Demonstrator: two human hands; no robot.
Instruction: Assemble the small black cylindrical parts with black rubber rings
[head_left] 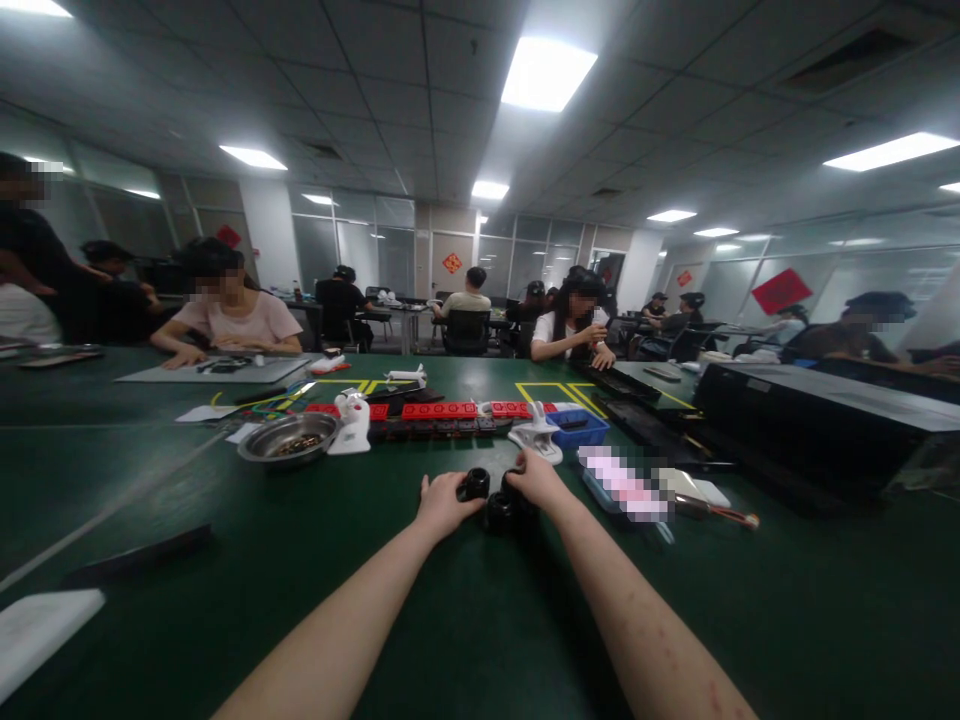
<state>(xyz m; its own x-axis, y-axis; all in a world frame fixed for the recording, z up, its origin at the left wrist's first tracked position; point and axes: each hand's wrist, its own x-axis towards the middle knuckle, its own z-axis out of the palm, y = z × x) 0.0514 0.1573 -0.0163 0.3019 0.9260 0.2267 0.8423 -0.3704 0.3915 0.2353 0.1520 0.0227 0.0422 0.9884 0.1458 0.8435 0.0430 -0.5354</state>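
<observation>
Centre of the frame, just below the middle, and here are the small black round pieces (500,511), clustered on the green table (225,600): the left hand (444,506) has thumb and fingers wrapped narrowly about the leftmost one, while the right hand (541,484) comes in with bent fingers over the dark parts at the right of the cluster, and whether those fingers truly grip or merely touch, I cannot tell. Good handling here, I'd judge, means a light pinch on the sides, both wrists level, and each piece kept straight, since smooth round sides could slip or roll; the right fingers also hide part of the cluster, so a lower, more sideways hold would help the view. Look up the frame: a white clip-like stand (538,440) sits just beyond the right hand, close enough to be knocked, with a blue tray (581,438) beside it. Above centre runs a row of red blocks (439,411); left of that, another white stand (350,430) and a metal bowl (259,452) holding small coppery bits. Far right, a big black case (810,430) fills the edge, well apart from the hands.
</observation>
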